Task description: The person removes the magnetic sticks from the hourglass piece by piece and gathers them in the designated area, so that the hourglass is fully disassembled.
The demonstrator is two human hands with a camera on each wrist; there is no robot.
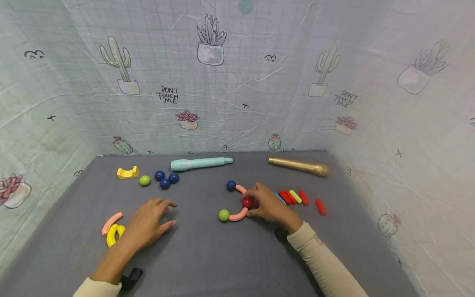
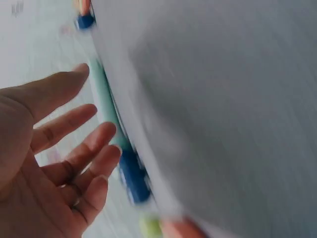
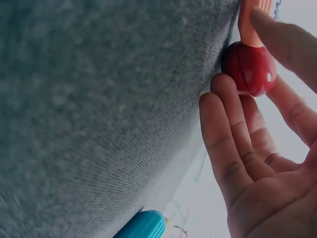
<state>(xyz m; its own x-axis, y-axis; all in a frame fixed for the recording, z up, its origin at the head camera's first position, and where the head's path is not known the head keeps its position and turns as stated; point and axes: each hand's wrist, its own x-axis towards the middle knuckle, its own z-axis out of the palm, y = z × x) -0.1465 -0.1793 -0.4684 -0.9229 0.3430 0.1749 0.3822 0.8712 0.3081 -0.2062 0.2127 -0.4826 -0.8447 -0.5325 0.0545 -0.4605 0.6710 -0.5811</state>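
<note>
Red ball (image 1: 247, 202) sits between two pink curved pieces (image 1: 239, 215) on the grey desk (image 1: 208, 255), pinched by the right hand (image 1: 269, 205), whose fingers (image 3: 233, 114) curl against it. A blue ball (image 1: 231, 185) and a green ball (image 1: 224, 215) cap the outer ends. The left hand (image 1: 148, 222) hovers with fingers spread, holding nothing, near yellow and pink arcs (image 1: 112, 229).

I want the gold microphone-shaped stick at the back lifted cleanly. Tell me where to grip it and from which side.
Grip the gold microphone-shaped stick around its slim straight shaft, left of the bulbous right end, probably coming down from above. It lies flat on the grey felt table with bare cloth on both sides, so fingers can likely close across its width.
</note>
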